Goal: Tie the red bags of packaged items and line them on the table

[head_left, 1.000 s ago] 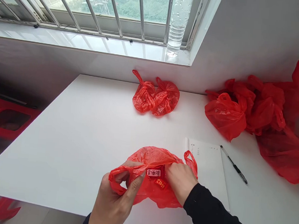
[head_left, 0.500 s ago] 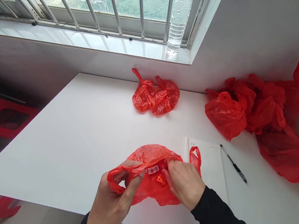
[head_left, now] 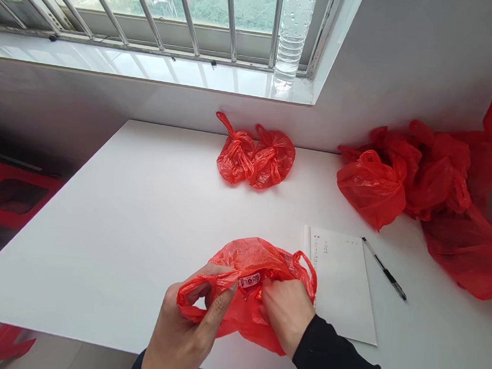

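Note:
A red plastic bag (head_left: pixel 249 251) lies near the table's front edge with its mouth open toward me. My left hand (head_left: pixel 193 318) is closed on its left handle and rim, thumb and fingers pinching the film. Through the opening, my right hand (head_left: pixel 286 311) reaches inside, and its fingertips are hidden. Beside those fingers, a small packet with a white printed label (head_left: pixel 249 280) shows within the bag. The bag's right handle (head_left: pixel 310 267) stands up loosely behind my right wrist.
A sheet of paper (head_left: pixel 343 296) with small writing and a pen (head_left: pixel 384 269) lie to the right. Two knotted red bags (head_left: pixel 254 159) sit by the wall. More red bags (head_left: pixel 423 177) are heaped at the right. A clear bottle (head_left: pixel 290 45) stands on the sill.
My right hand has moved left and down, deeper into the bag. The bag's right handle has shifted left, off the paper, and a yellow-printed red packet inside is now mostly covered.

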